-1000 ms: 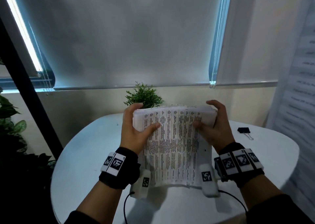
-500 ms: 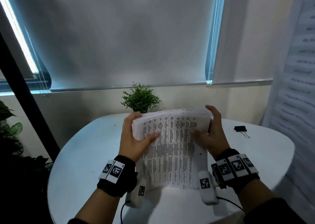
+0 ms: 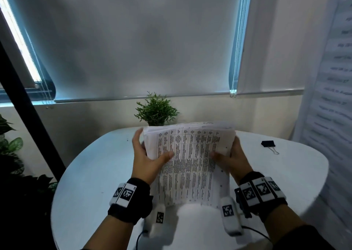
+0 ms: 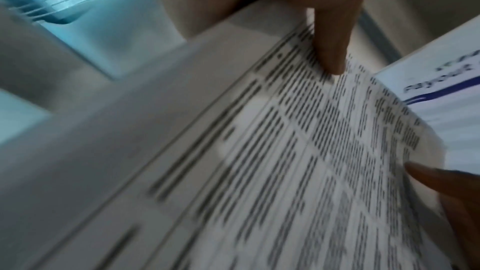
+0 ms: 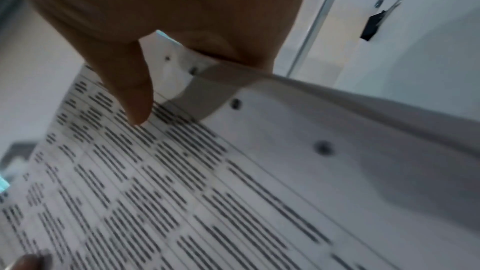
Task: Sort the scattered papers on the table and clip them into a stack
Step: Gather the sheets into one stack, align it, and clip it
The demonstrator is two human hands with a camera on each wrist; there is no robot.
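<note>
Because loose sheets only square up when their edges are let down together, the stack of papers (image 3: 190, 160) is held upright between the left hand (image 3: 147, 159) and the right hand (image 3: 231, 159), its lower edge resting on the table (image 3: 91, 183), it seems, below the wrists. Each side edge is gripped with the fingers (image 3: 137, 137) curled behind and a thumb laid across the printed front, so the sheets are kept from fanning. Well beyond the right fingers, the binder clip (image 3: 268, 143) is left untouched, presumably until the edges are even.
</note>
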